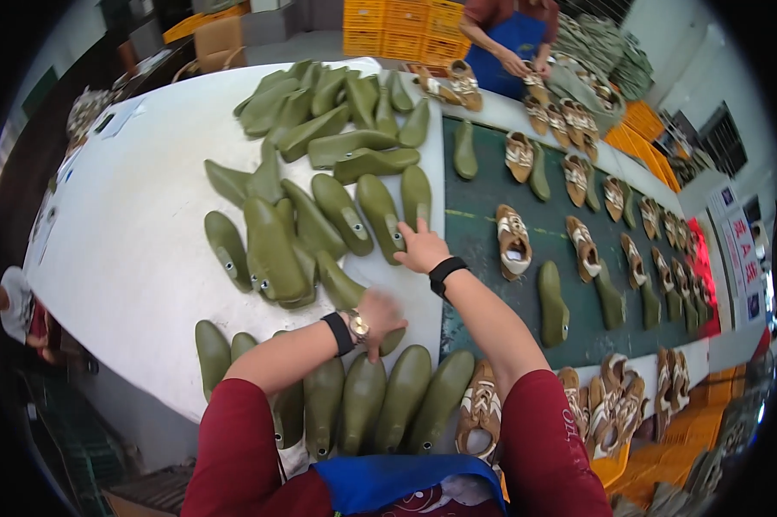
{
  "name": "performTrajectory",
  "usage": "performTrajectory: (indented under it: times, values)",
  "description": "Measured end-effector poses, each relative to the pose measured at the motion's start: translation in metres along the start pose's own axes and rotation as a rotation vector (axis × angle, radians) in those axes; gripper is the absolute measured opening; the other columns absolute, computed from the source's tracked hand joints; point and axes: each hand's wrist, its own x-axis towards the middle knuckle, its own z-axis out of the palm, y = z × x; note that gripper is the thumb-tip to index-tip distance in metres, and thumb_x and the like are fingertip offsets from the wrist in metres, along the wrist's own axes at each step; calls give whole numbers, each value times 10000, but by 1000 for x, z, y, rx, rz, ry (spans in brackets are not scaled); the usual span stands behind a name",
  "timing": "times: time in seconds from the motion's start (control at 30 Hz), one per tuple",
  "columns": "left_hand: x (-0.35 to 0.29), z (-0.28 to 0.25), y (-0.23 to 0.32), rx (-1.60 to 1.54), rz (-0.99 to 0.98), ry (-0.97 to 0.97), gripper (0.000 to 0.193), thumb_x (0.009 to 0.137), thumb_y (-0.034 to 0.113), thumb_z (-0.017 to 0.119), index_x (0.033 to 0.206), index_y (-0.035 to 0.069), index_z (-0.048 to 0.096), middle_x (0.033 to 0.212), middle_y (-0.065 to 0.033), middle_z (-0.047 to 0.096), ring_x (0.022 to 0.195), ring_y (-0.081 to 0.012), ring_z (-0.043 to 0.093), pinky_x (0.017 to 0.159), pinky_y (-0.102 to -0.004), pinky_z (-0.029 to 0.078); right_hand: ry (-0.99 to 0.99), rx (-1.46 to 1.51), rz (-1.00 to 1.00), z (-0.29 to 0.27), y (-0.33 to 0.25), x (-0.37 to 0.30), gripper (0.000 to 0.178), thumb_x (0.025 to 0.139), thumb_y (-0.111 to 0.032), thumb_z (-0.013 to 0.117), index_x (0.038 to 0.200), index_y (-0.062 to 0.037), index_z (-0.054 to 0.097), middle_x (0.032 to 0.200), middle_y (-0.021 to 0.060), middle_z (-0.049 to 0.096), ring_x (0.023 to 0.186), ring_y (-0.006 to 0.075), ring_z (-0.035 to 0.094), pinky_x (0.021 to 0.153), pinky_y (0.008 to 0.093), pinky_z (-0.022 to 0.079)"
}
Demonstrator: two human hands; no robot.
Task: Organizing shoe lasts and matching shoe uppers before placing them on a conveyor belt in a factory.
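Green shoe lasts lie in a loose heap on the white tabletop. My right hand (425,247) has its fingers stretched apart, touching the near end of one shoe last (378,211); another last (416,194) lies just beyond its fingertips. Over the near side of the heap, my left hand (380,317) is smeared by motion. Part of a last (338,280) shows beside it, and a green end peeks out under its fingers; whether it grips anything is unclear. Close to my body stands a row of lasts (364,401), with a brown-and-white sneaker (480,414) at its right end.
To the right, a dark green conveyor belt (483,310) carries sneakers and lasts in rows. More sneakers (617,401) stand along its near edge. Across the table a person in a blue apron (513,52) handles a shoe. Orange crates (401,30) are stacked behind.
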Motion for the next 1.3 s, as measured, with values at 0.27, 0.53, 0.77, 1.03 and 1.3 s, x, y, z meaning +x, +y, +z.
performTrajectory:
  times: [0.27,0.53,0.77,1.03,1.3]
  values:
    - [10,-12,-12,-34,307,369,847,537,376,798,1274,176,432,1190,-113,495,1151,-295,456,982,-468,342,-160,534,-97,71,54,-93,532,908,-468,502,1230,-45,512,1166,194,589,1059,301,591,896,396,470]
    - [26,-41,45,-712,285,919,413,733,175,666,1077,13,505,999,-169,562,926,-359,562,841,-375,468,-505,1517,576,31,65,-144,293,951,-377,474,1064,-127,575,917,29,632,810,157,630,730,306,540]
    - [31,-10,35,-502,145,690,682,732,309,693,1296,39,423,1159,-208,553,1080,-364,539,915,-401,444,-473,1519,722,75,64,-150,232,932,-248,484,1125,-131,537,945,34,626,871,168,619,811,357,515]
    - [-20,26,-18,-471,-51,370,793,587,400,793,1236,78,472,1070,-151,617,1009,-323,587,871,-447,450,-656,1417,426,54,66,-148,337,879,-279,631,1164,-126,539,919,1,600,776,128,590,742,308,529]
    - [-8,-39,28,-233,81,940,721,660,209,776,1289,114,435,1283,-160,456,1233,-354,400,1003,-489,348,-377,1355,206,-10,92,-163,480,849,-379,659,1116,12,580,981,56,645,862,113,617,708,268,499]
